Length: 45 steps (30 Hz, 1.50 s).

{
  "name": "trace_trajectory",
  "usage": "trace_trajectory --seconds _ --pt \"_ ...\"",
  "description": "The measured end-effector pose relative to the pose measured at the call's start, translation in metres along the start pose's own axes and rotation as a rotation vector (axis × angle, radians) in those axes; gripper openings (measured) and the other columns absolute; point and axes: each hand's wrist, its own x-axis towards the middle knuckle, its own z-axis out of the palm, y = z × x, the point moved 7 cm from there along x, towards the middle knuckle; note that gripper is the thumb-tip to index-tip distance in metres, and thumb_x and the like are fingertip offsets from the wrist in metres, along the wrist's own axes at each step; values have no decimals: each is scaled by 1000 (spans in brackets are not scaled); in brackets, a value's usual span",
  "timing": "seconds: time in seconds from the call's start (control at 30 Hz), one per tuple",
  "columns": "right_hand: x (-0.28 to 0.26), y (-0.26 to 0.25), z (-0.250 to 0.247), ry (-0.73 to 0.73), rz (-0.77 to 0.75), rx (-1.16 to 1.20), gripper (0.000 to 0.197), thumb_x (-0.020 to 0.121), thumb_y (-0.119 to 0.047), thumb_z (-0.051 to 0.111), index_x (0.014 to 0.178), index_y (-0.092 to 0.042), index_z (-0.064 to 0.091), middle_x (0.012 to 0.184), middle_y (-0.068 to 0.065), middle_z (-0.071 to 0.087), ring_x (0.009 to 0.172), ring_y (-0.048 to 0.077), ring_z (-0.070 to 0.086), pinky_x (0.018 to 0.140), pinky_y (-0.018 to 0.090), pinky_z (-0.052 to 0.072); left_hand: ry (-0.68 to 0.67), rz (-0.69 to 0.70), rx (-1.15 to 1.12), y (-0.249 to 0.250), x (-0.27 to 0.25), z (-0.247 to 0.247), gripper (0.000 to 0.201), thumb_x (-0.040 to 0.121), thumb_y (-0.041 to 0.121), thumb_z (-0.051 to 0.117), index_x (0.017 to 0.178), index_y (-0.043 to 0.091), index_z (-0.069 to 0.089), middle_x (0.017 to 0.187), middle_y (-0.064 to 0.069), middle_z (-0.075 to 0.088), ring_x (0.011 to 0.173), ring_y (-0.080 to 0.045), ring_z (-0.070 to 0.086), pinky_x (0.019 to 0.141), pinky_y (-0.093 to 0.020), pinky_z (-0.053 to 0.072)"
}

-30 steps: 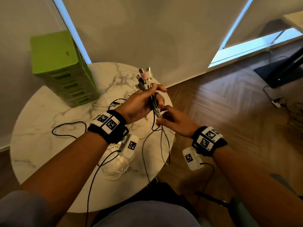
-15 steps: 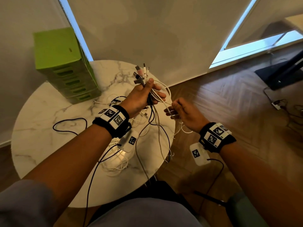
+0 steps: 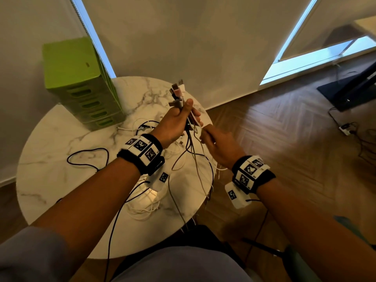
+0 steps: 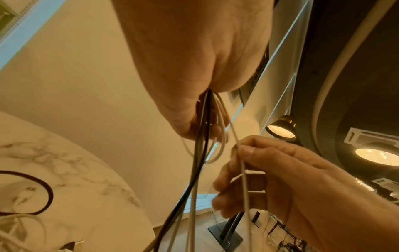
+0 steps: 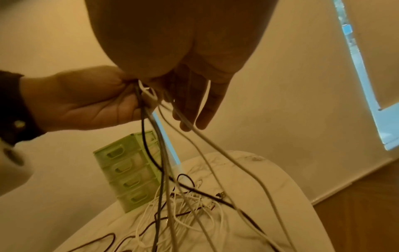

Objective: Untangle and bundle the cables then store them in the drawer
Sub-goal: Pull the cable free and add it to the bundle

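My left hand [image 3: 176, 124] grips a bunch of black and white cables [image 3: 191, 151] in its fist above the round marble table [image 3: 50, 159]. Their plug ends [image 3: 178, 91] stick up out of the fist. The strands hang down to a loose tangle [image 3: 146, 204] on the tabletop. My right hand [image 3: 219, 145] is just right of the left fist. In the left wrist view its thumb and forefinger [image 4: 248, 151] pinch one white cable [image 4: 244, 179] that runs down from the fist. The green drawer unit [image 3: 81, 84] stands at the table's far left, with its drawers closed.
A black cable loop [image 3: 87, 157] lies on the table's left half. The table's right edge [image 3: 209, 180] is under my hands, with wooden floor [image 3: 284, 139] beyond. A dark stand and floor cables [image 3: 345, 127] are at the far right.
My right hand has come back in close to the left fist after swinging out to the right with a white cable. The left hand still holds the bunch, slightly higher.
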Motion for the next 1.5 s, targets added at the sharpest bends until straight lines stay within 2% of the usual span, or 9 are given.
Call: trace_trajectory --seconds 0.23,0.37,0.53,0.7,0.77,0.87,1.13,1.3,1.5 --pt "-16 77 -27 -258 336 105 23 107 -26 37 100 -15 55 76 2 65 62 12 64 63 23 51 22 -13 -165 2 2 -11 49 108 43 38 75 12 55 58 1 52 58 -17 56 66 -31 47" --pt "-60 142 -17 -758 575 -348 36 103 -39 46 125 -13 57 120 10 62 115 30 59 100 40 44 -29 -5 -384 17 -1 -11 48 110 36 36 67 15 42 55 4 35 52 -13 37 60 -26 34" --pt "-21 47 -17 -467 313 54 107 75 -51 81 157 -30 15 165 -3 15 148 15 18 119 41 19 -229 -33 -434 37 -15 18 47 110 36 35 68 16 42 59 2 35 55 -15 39 64 -29 41" --pt "1 -36 40 -614 201 482 10 93 -33 67 93 -26 75 110 -7 74 114 14 63 111 38 42 -447 -77 -286 56 -35 44 43 110 35 32 75 13 44 62 -2 47 61 -22 51 73 -38 50" --pt "-6 -21 58 -740 276 451 43 96 -35 63 57 -17 66 84 3 78 99 19 71 106 40 44 -518 -94 -196 59 -38 36 45 109 37 30 72 15 41 59 0 40 54 -19 43 69 -35 47" --pt "-22 35 54 -886 405 106 54 89 -52 65 61 -6 65 72 5 74 80 20 71 96 37 48 -557 -135 -291 59 -37 11 46 109 38 30 68 18 37 54 6 31 48 -14 30 70 -33 41" --pt "0 106 -45 -27 336 -39 18 97 -29 60 99 -13 54 83 11 61 70 23 56 64 38 46 -60 20 -746 55 -9 -59 37 106 33 42 73 17 42 65 2 31 61 -15 37 79 -33 42" --pt "-30 64 25 -292 87 -219 71 92 -28 67 149 -5 31 139 18 46 120 30 51 104 43 43 313 190 -814 56 2 -86 25 106 32 47 83 22 45 73 6 37 61 -9 32 63 -26 33" --pt "-60 17 104 -379 -249 -456 95 85 -45 60 154 -3 9 116 14 54 96 31 55 88 44 48 522 199 -488 42 3 -100 22 105 32 49 114 20 33 84 6 38 66 -24 48 55 -21 33"
